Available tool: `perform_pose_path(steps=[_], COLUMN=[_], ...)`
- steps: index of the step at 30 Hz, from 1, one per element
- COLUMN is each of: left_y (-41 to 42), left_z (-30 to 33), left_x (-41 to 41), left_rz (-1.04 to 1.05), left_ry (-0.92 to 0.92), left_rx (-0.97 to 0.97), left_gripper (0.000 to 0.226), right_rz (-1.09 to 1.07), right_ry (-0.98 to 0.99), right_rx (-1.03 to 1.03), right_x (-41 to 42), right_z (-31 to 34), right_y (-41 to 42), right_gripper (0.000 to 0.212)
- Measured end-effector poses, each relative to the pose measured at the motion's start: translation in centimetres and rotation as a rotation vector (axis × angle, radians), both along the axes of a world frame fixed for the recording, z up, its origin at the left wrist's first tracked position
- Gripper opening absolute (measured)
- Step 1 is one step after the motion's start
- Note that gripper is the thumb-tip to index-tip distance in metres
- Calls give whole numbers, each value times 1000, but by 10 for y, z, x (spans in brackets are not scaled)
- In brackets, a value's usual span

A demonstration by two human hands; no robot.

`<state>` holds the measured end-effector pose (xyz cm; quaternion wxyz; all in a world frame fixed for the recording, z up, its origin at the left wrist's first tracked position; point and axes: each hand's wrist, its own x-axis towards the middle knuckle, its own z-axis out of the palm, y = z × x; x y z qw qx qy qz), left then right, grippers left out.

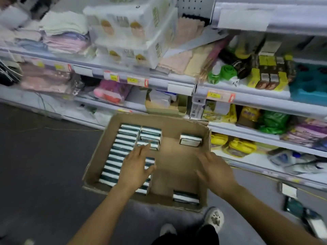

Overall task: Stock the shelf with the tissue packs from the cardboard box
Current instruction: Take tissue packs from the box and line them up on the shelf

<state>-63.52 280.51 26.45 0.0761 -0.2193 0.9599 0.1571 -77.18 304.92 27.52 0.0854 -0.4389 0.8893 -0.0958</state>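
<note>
An open cardboard box [178,121] sits on the dark floor in front of the shelves. Rows of teal-and-white tissue packs [122,147] fill its left side. One lone pack [190,139] lies at the far right corner, another [185,196] at the near right. My left hand [136,167] hovers over the packs with fingers spread, holding nothing. My right hand [215,171] is above the box's bare right part, fingers apart and blurred. The white shelf [177,80] stands behind the box.
Folded towels [67,38] and large white wrapped packages [134,32] fill the upper shelf. Snacks and bags [270,73] crowd the right shelves. My shoes [214,218] stand just before the box. Some items [290,206] lie on the floor at right.
</note>
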Motion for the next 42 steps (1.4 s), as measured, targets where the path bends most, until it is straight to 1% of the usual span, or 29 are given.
perform_pose_path(steps=[2,6,8,10,13,16,19,21,23,25,28,30,33,36,38,40,42], left_y=[-4,-11,-13,-15,-19,-32,-49,-59,-68,-73,-78,-80,-79,-72,-63,-46,-25], left_z=[-24,-71,-93,-112,-134,-156,-172,-177,-181,-186,-194,-193,-177,-138,-104,-73,-53], left_x=[9,14,13,10,0,-13,-24,-30,-40,-50,-59,-61,-60,-52,-47,-43,-38], left_rz=[19,51,38,24,4,35,21,-28,-107,-215,-343,-362,-287,-80,160,368,460], left_ry=[-36,-125,-155,-174,-178,-127,-84,-135,-264,-382,-443,-421,-289,-94,4,39,102], left_rx=[35,97,97,98,90,102,102,48,-61,-178,-294,-333,-270,-85,157,405,591], left_gripper=[74,72,72,71,64,49,38,41,52,58,54,48,41,27,19,23,25], right_rz=[27,63,71,105,234,340,382,375,349,312,230,168,59,-158,-324,-441,-526], right_ry=[-31,-240,-345,-396,-478,-498,-426,-378,-374,-382,-403,-473,-598,-764,-842,-842,-810], right_rx=[69,230,319,419,630,737,816,831,834,820,774,718,589,348,175,18,-124], right_x=[4,8,11,14,23,32,35,35,36,36,33,29,21,7,-2,-8,-7], right_z=[-24,-64,-80,-96,-122,-146,-162,-170,-178,-184,-185,-181,-167,-144,-119,-90,-62], right_y=[-6,-18,-25,-33,-38,-41,-45,-49,-51,-53,-54,-55,-57,-59,-59,-57,-56], right_gripper=[70,61,58,49,28,19,18,18,20,23,22,23,28,21,20,21,22])
